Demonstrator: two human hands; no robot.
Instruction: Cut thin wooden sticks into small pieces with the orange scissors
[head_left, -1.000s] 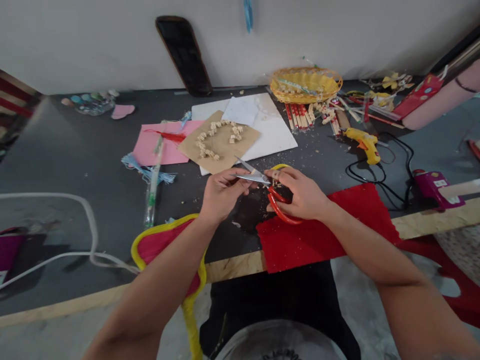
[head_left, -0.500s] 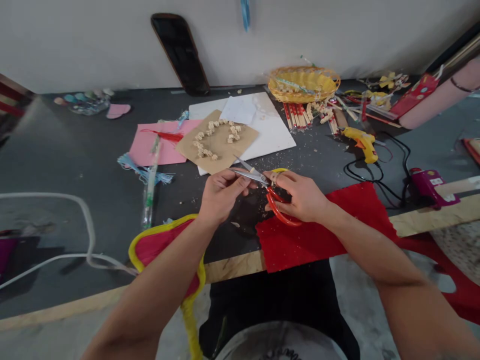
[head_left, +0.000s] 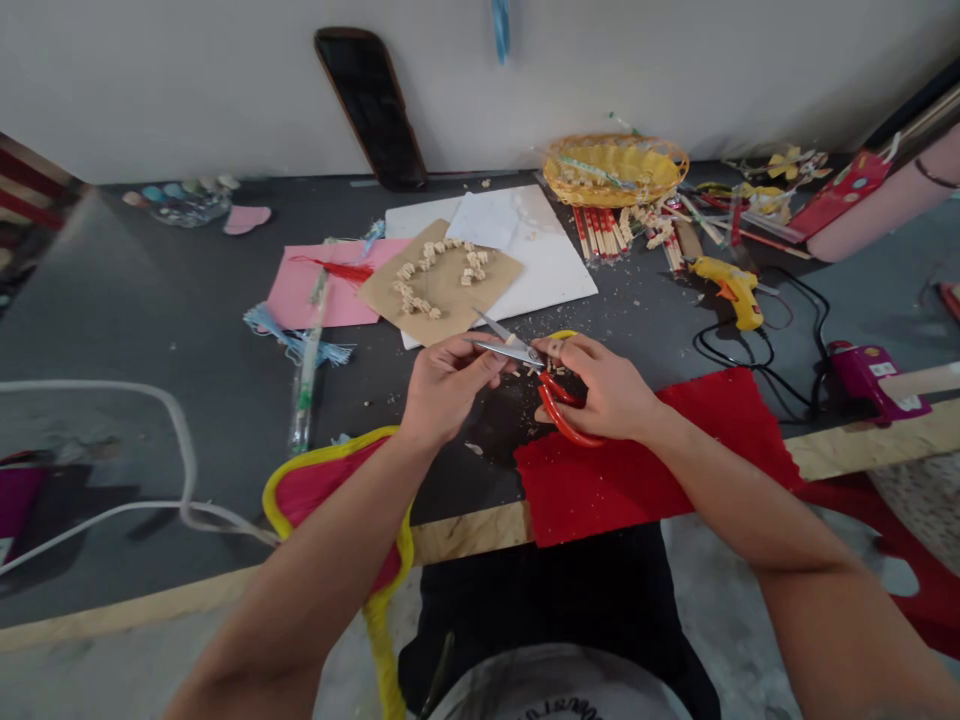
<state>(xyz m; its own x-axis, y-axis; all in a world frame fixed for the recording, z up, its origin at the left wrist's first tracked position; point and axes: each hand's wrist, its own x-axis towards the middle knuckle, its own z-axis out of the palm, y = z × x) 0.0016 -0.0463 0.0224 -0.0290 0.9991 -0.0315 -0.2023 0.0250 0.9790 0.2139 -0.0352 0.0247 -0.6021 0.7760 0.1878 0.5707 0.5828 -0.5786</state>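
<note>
My right hand (head_left: 604, 390) grips a pair of scissors (head_left: 566, 405) with red handles, its fingers around the handles. The blades are parted and point left toward my left hand (head_left: 454, 388). My left fingers are pinched together just under the lower blade, and a small pale piece (head_left: 511, 342) shows between the blades. Most of what the left fingers hold is hidden. Beyond the hands lies a brown sheet of card (head_left: 442, 275) with several pale small clusters (head_left: 411, 300) set in a curve. Small pale offcuts are scattered by the scissors.
A red cloth (head_left: 637, 465) lies at the front edge. To the right are a yellow glue gun (head_left: 735, 292) with a black cord and a purple box (head_left: 870, 380). A wicker basket (head_left: 615, 190) stands at the back. A phone (head_left: 371, 110) leans on the wall. Left are pink card (head_left: 300, 290) and blue tassels.
The whole view has shifted slightly, so things sit a little further right. Both hands keep almost the same pose, with the scissors blades still parted around the pale piece.
</note>
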